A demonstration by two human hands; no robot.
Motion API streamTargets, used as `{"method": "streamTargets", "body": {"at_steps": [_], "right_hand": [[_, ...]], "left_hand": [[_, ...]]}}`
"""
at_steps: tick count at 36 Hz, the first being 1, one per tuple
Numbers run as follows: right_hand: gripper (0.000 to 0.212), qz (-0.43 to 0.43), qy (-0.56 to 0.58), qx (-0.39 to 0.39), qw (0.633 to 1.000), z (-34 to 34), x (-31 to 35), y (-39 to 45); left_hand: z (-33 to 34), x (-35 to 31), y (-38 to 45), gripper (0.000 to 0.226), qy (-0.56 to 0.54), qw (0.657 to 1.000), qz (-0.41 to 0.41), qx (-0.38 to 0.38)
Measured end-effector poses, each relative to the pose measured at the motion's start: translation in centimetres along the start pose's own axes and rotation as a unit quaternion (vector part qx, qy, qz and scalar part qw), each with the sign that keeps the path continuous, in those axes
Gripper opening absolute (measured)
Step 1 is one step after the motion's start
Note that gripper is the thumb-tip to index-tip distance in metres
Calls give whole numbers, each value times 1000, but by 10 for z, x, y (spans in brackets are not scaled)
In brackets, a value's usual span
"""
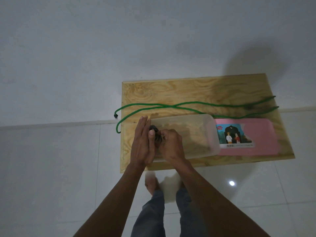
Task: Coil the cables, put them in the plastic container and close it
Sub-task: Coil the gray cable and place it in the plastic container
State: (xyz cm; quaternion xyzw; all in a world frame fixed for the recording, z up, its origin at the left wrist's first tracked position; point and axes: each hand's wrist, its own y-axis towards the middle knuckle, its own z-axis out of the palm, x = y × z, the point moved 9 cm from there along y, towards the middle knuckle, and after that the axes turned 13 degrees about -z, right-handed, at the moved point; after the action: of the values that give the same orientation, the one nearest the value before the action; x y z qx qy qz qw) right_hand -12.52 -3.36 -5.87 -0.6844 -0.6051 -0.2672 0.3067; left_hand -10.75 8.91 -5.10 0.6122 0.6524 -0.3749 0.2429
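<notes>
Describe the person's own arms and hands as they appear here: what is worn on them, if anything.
Both forearms are bare from the frame's bottom edge up; no sleeve shows. The left hand and the right hand wear no gloves, and no watch, ring or bracelet is visible. Below them, blue-grey trousers cover the legs.

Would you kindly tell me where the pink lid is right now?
In the head view, the pink lid lies flat on the wooden board's right side, beside the clear container.
</notes>
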Motion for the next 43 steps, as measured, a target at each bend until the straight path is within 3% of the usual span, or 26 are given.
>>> {"method": "streamTargets", "body": {"at_steps": [13, 17, 22, 29, 37, 43], "right_hand": [[37, -20, 11, 1, 1000, -22, 24, -2], [42, -36, -13, 35, 999, -37, 38, 1], [63, 12, -21, 69, 997, -42, 32, 8], [69, 26, 5, 103, 994, -46, 33, 16], [67, 43, 3, 130, 991, -49, 24, 22], [48, 26, 2, 130, 991, -42, 17, 22]], "left_hand": [[-12, -1, 4, 60, -23, 1000, -16, -1], [-27, -4, 7, 62, -25, 999, -31, -15], [-46, -13, 12, 65, -22, 999, -40, -23], [-62, -21, 20, 73, -14, 998, -50, -24], [-67, -28, 29, 77, 5, 998, -57, -14], [-59, -35, 35, 64, 13, 998, -63, 5]]}}
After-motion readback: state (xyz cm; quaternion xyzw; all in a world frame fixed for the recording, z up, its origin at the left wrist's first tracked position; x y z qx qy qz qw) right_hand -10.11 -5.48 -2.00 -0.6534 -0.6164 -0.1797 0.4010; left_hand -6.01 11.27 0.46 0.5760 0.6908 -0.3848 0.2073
